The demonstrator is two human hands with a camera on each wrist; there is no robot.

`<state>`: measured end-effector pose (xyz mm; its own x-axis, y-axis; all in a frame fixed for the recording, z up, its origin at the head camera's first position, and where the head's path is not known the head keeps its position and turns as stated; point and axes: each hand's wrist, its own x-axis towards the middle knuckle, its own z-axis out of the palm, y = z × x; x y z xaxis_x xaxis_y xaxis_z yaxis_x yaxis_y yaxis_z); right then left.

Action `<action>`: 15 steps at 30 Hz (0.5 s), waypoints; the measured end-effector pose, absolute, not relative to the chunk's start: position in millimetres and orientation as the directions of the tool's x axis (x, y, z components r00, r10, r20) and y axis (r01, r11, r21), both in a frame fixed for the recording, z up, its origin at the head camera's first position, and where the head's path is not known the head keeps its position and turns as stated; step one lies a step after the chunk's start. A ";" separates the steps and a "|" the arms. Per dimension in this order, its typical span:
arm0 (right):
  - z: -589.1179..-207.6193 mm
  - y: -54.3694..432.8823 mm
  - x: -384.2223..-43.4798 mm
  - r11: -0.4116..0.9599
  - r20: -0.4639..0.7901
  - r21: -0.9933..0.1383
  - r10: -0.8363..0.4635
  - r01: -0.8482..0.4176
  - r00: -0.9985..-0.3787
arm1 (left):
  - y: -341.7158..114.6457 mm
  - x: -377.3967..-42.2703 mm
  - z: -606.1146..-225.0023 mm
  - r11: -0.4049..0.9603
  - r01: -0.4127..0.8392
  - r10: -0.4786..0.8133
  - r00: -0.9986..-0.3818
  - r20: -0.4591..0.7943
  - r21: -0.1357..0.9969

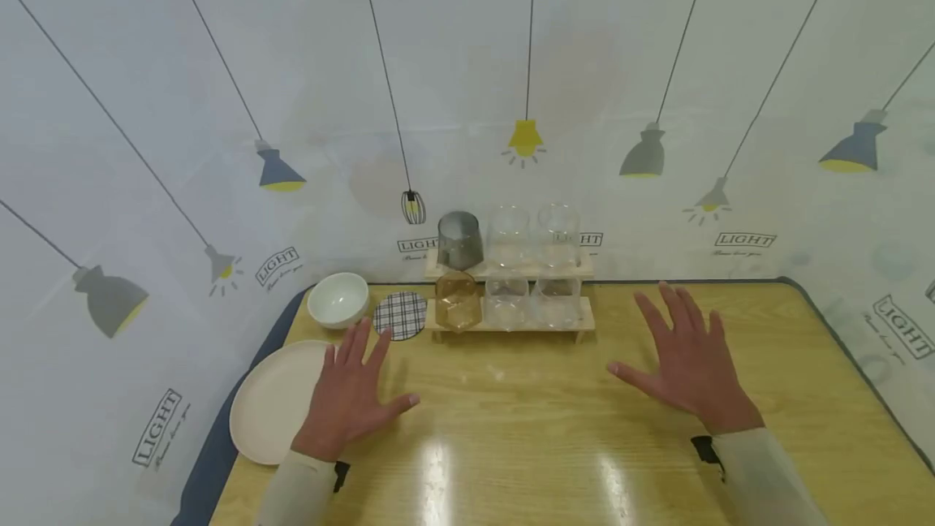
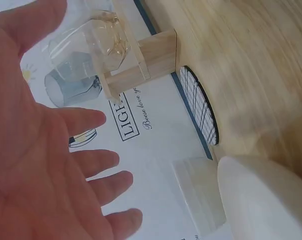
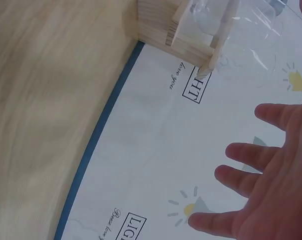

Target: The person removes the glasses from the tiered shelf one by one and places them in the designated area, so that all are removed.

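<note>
My left hand [image 1: 346, 396], fingers spread and holding nothing, hovers at the right edge of a large pale plate [image 1: 270, 404]. Beyond its fingertips lie a white bowl [image 1: 338, 300] and a round checked coaster [image 1: 400, 316]. My right hand [image 1: 690, 360] is also spread, over the table's right part, with nothing in it. Between and beyond the hands stands a two-tier wooden rack [image 1: 511, 325]. It carries a grey glass [image 1: 460, 240] on the upper tier, an amber glass [image 1: 458, 301] on the lower, and several clear glasses [image 1: 558, 300] to their right.
The wooden table [image 1: 511, 420] has a dark blue edge and meets a white wall covering [image 1: 467, 63] printed with hanging lamps. The rack stands against the back edge. The plate lies along the left edge, with the bowl in the back left corner.
</note>
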<state>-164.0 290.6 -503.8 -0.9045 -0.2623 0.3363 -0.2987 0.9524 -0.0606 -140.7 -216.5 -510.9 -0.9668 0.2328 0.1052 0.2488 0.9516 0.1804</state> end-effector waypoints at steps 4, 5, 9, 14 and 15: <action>-498.7 285.7 -174.2 0.934 0.415 -0.098 -0.275 -0.343 -0.867 | -211.9 -148.4 -513.9 0.937 0.265 0.236 -0.961 0.146 0.229; -497.6 284.1 -176.7 0.926 0.434 -0.117 -0.276 -0.358 -0.857 | -210.3 -150.6 -514.6 0.932 0.264 0.232 -0.961 0.153 0.249; -495.3 275.6 -185.8 0.893 0.489 -0.191 -0.273 -0.407 -0.828 | -203.7 -158.7 -520.1 0.914 0.237 0.200 -0.969 0.144 0.329; -493.0 262.8 -196.6 0.880 0.456 -0.264 -0.246 -0.395 -0.855 | -196.7 -168.3 -530.5 0.860 0.246 0.179 -0.966 0.186 0.448; -491.9 260.4 -199.4 0.877 0.435 -0.287 -0.239 -0.385 -0.868 | -195.0 -170.4 -531.7 0.844 0.247 0.176 -0.966 0.189 0.476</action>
